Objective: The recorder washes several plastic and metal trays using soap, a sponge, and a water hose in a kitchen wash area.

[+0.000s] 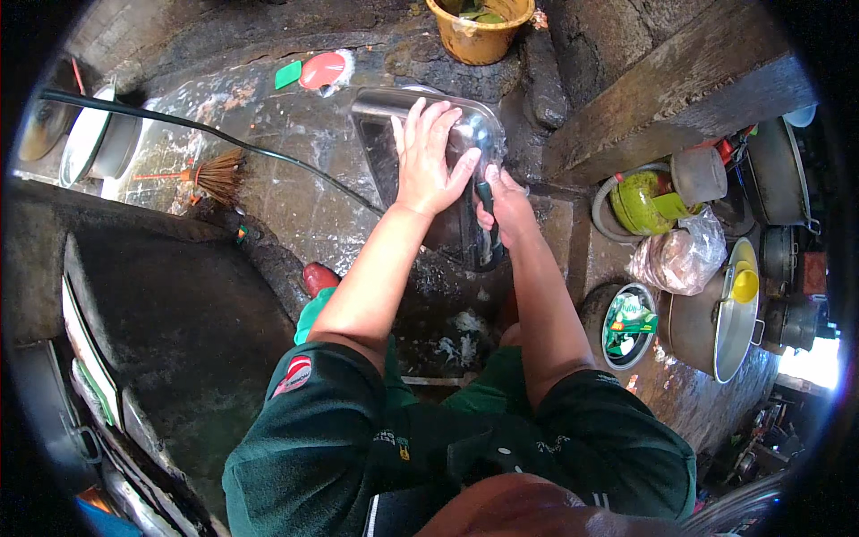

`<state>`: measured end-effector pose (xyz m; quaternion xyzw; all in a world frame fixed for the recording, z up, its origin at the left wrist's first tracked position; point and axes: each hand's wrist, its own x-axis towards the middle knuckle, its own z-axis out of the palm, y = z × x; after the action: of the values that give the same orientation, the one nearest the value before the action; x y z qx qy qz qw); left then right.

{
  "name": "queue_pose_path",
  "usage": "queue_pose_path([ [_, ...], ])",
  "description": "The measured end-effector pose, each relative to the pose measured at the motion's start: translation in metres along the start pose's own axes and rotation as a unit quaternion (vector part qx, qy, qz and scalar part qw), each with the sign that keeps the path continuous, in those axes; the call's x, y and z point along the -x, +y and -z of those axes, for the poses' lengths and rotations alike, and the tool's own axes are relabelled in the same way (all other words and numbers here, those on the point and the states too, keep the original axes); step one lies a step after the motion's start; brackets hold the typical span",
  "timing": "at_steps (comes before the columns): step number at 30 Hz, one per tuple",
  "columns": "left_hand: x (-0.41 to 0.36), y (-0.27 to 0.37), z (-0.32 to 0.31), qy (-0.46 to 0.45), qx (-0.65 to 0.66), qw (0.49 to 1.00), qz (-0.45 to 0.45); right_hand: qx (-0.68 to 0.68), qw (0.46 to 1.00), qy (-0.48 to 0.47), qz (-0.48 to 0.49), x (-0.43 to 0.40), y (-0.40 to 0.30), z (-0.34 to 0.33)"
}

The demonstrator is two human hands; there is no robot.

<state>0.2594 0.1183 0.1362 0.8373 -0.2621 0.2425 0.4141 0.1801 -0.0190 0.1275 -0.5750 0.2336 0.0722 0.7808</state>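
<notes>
A wet rectangular stainless-steel pan (376,102) stands tilted on the wet floor in front of me, its rounded corner up at the right. My left hand (428,161) lies with fingers spread against the metal and grips nothing. Close beside it, my right hand (512,208) is closed around a dark tube that looks like a hose end (485,200), at the pan's right side. A black hose (268,152) crosses the floor from the left and passes out of sight behind my left forearm and the pan.
Beyond the pan are a green sponge (288,75), a red dish (322,70) with suds and an orange bucket (480,41). A stick broom (220,177) lies left. Right are a beam (671,101), a green gas cylinder (637,201), a bowl of packets (629,325) and a large pot (698,329).
</notes>
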Motion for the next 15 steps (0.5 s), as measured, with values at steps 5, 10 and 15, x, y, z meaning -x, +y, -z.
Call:
queue_pose_path([
  [5,0.007,-0.041,-0.004,0.057,-0.106,0.969,0.214,-0.014,0.999,-0.026,-0.018,0.001,0.009,-0.015],
  [10,0.006,-0.016,-0.006,-0.035,0.001,0.999,0.007,0.022,0.999,0.002,-0.028,-0.001,0.013,-0.007],
  [15,0.011,-0.021,-0.002,-0.002,-0.104,0.988,0.113,0.046,0.998,0.028,-0.022,0.007,0.003,-0.015],
])
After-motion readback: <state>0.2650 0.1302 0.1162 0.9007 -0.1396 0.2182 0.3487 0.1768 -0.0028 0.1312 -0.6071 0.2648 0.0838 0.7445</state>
